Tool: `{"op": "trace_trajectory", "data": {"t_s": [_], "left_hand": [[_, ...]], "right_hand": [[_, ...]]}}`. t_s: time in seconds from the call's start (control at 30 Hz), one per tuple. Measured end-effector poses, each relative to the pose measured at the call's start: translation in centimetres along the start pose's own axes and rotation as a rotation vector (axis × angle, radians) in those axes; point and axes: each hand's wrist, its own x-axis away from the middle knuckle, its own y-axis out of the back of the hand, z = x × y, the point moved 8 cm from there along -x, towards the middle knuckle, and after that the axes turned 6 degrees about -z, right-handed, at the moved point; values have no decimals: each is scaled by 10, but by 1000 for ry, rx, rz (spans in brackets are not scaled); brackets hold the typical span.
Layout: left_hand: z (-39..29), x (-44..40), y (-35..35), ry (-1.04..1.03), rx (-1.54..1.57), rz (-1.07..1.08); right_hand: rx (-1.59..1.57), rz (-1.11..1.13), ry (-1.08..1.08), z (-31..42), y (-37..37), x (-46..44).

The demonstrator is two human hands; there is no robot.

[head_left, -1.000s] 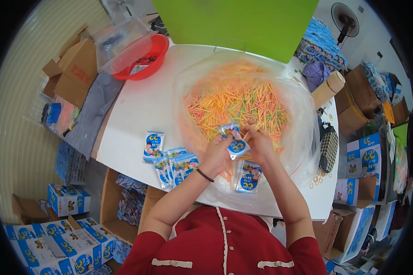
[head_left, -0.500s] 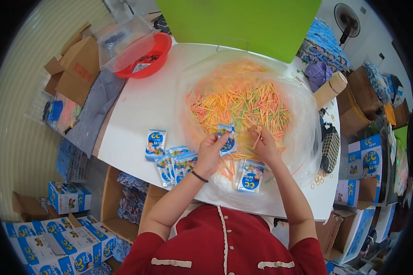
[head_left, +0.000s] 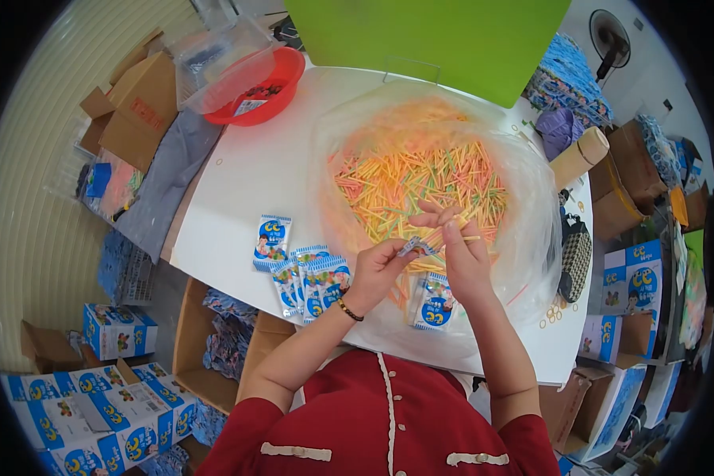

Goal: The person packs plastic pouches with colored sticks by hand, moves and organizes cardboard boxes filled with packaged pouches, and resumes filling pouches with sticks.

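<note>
My left hand [head_left: 381, 268] pinches a small blue-and-white packet [head_left: 417, 247], tilted with one end toward my other hand. Several thin pastel candy sticks lie in my right hand [head_left: 466, 258], its thumb and fingers closed around them beside the packet. Under and beyond both hands, a large clear plastic bag [head_left: 529, 182] holds a heap of yellow, pink and green candy sticks [head_left: 420, 178]. One printed packet [head_left: 434, 303] lies on the bag's near edge. To the left, several more packets [head_left: 325, 284] overlap on the table, with a single packet [head_left: 272, 240] just behind them.
A red basin [head_left: 255, 111] with a clear plastic tub stands at the back left. A green panel [head_left: 428, 40] rises behind the bag. On the right are a beige bottle [head_left: 581, 156], a checkered pouch [head_left: 575, 258] and rubber bands. Cardboard boxes [head_left: 135, 119] surround the white table [head_left: 242, 178].
The packet in my left hand has turned from facing up to a steep tilt. My right hand has come closer to it, with more candy sticks showing in its fingers.
</note>
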Motion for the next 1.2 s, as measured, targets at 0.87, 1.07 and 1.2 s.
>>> {"op": "trace_trajectory", "data": {"t_s": [0.87,1.07,1.2], "left_hand": [[-20,-16,-16,-107,166,86],[10,-28,-7,110,474,31],[10,0,11,200,476,17]], "right_hand": [[292,99,201,30,3,-4],[52,-313,-332,-43,87,-7],[605,-255,-232,-62,104,3]]}}
